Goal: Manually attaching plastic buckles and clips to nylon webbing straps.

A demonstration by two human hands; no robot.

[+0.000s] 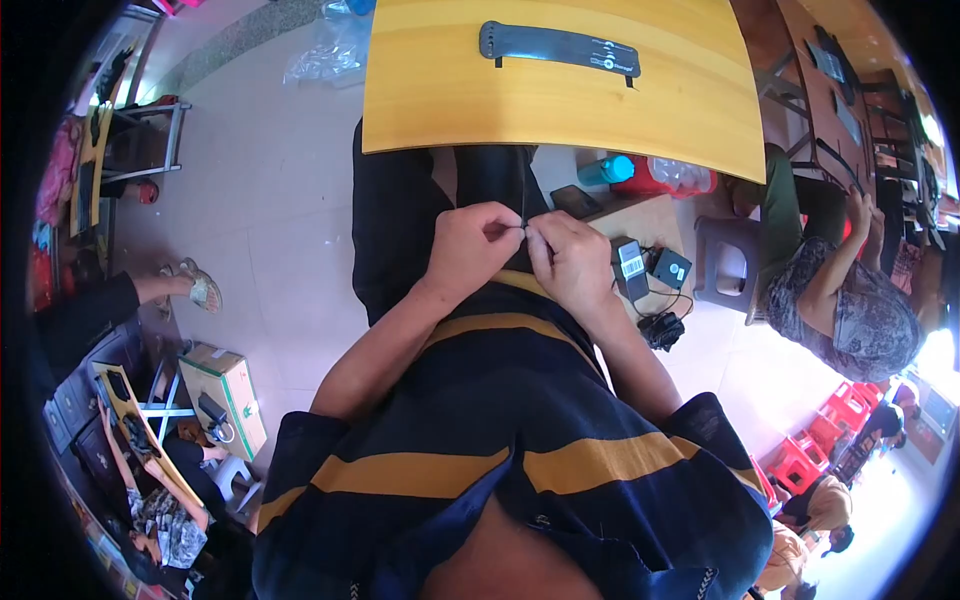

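Observation:
Over my lap, just below the near edge of the wooden table [560, 125], my two hands meet fingertip to fingertip. Thumb and forefinger of my left hand [472, 245] pinch a thin dark strand [524, 205], which rises a short way above the fingers. Pressed against the same spot, my right hand [570, 255] is closed on the strand too. Whether it is a thread or a fine cord is too small to tell. A dark grey curved strap [560, 48] with a row of holes at its left end lies on the table, apart from both hands.
Right of my knees, a low board [650, 220] carries dark boxes [630, 268] and cables [662, 328]. A teal bottle [607, 170] and a red basket [650, 178] sit under the table. A grey stool [725, 262] and a seated person [845, 300] are farther right.

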